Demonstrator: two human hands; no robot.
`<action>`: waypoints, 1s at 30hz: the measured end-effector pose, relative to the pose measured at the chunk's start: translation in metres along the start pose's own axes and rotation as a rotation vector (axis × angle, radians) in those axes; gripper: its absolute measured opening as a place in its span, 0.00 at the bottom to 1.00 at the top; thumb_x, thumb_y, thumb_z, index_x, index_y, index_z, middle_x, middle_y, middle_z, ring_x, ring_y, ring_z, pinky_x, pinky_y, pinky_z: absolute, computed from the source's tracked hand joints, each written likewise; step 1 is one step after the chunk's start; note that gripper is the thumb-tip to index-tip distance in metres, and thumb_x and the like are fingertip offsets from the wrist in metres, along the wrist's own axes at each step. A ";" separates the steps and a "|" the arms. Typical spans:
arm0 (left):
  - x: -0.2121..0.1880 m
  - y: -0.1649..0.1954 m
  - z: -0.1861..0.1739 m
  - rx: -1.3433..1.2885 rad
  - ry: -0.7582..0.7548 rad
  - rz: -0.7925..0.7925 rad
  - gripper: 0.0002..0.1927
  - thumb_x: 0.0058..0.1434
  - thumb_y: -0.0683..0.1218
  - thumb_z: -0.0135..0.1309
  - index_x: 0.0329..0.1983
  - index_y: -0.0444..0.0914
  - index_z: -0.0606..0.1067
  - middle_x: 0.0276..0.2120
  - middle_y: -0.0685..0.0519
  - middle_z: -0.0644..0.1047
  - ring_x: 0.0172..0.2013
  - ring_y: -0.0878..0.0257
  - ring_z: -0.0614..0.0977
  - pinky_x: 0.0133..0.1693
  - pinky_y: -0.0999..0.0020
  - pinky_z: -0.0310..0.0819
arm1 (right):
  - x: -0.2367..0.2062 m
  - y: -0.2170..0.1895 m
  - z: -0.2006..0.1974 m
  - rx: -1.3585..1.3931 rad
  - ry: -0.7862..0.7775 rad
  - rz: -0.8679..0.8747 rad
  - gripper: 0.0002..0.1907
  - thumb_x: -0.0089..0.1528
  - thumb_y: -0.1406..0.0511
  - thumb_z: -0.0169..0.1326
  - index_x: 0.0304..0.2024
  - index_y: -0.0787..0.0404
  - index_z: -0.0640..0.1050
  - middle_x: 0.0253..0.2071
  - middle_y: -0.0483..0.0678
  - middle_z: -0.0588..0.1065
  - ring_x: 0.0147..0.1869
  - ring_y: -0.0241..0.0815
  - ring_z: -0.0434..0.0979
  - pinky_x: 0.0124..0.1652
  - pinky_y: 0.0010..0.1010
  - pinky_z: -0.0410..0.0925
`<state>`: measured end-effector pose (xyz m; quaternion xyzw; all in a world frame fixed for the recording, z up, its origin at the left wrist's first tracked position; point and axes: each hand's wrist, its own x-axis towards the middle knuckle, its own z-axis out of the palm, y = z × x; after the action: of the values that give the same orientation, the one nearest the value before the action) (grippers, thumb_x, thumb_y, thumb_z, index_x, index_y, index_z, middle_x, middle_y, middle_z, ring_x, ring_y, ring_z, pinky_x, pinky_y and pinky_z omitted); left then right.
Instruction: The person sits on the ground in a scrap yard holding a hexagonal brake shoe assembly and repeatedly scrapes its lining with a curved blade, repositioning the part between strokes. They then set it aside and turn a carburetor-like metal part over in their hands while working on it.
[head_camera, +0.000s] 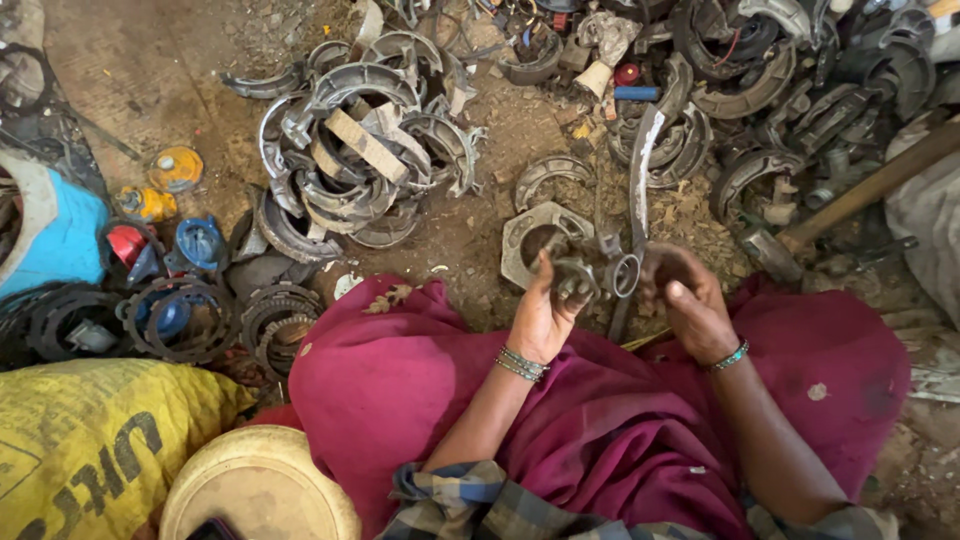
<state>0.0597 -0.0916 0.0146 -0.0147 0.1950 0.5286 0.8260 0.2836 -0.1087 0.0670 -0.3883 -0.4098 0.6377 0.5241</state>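
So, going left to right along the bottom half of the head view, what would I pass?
Yellow sack → round pale lid → left hand gripping a small metal part → right hand → hammer lying on the ground.

Brake shoes (360, 160): dull grimy metal, rough. Skirt (600, 420): matt magenta cloth. Sack (90, 440): woven yellow plastic.

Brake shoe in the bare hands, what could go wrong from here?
1. The left hand and right hand grip the curved brake shoe bare; rough metal edges might cut the fingers.
2. Its long end rises free and could swing or slip.
3. The scrap pile sits close, so a dropped part may get lost.
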 end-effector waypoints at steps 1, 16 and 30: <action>-0.001 0.000 0.001 0.069 0.008 -0.010 0.21 0.72 0.57 0.46 0.53 0.36 0.74 0.44 0.52 0.82 0.43 0.63 0.86 0.43 0.69 0.84 | 0.001 0.001 0.000 -0.026 0.003 0.004 0.29 0.63 0.54 0.60 0.63 0.61 0.74 0.48 0.45 0.75 0.49 0.35 0.74 0.46 0.26 0.70; -0.011 0.005 0.033 0.383 -0.100 -0.038 0.24 0.74 0.53 0.48 0.68 0.36 0.68 0.52 0.51 0.80 0.46 0.63 0.85 0.44 0.63 0.85 | 0.007 0.032 -0.026 0.115 0.165 0.177 0.07 0.68 0.71 0.54 0.48 0.65 0.78 0.35 0.45 0.78 0.33 0.33 0.75 0.32 0.24 0.68; -0.017 0.008 0.051 0.485 -0.109 0.030 0.27 0.69 0.47 0.57 0.69 0.33 0.66 0.53 0.53 0.79 0.48 0.63 0.83 0.44 0.63 0.84 | 0.009 0.042 -0.040 0.161 0.182 0.239 0.06 0.66 0.73 0.54 0.45 0.65 0.79 0.32 0.46 0.78 0.29 0.33 0.73 0.28 0.23 0.66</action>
<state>0.0627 -0.0908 0.0691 0.2157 0.2715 0.4785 0.8067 0.3048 -0.1002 0.0129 -0.4472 -0.2591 0.6885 0.5088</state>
